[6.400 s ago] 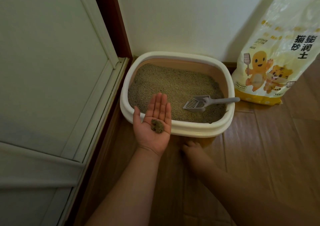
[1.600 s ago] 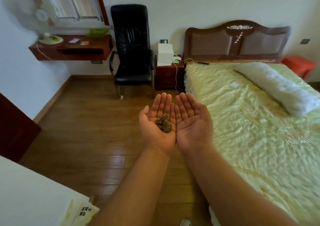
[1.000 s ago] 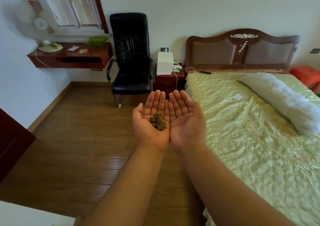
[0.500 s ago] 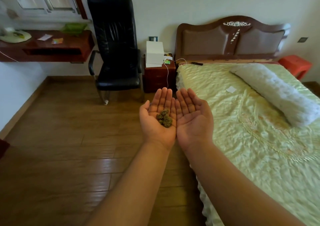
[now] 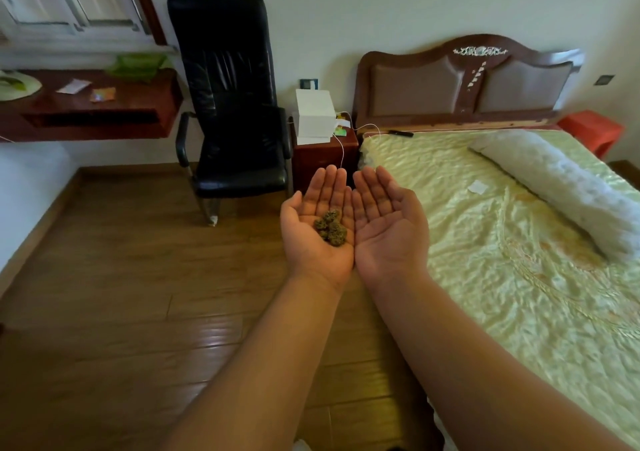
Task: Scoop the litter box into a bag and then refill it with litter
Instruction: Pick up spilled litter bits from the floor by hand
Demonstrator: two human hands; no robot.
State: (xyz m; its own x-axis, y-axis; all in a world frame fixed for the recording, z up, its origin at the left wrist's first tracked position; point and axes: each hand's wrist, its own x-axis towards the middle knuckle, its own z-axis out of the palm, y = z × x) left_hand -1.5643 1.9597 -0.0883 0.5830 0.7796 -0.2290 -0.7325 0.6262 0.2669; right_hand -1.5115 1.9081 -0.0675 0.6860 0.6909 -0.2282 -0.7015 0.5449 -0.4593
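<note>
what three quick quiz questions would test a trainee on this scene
1. True or false: the litter clump lies in the right hand.
2. What stands between the black chair and the bed? A) nightstand B) litter box C) bin
3. How are both hands held?

Key
1. False: it lies on the left hand.
2. A, the nightstand.
3. Palms up, open, side by side, edges touching.

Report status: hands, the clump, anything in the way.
Left hand open, palm up, carrying litter clump. Right hand open, empty, edge against left. No bag or litter box in view. Black chair and bed ahead.
</note>
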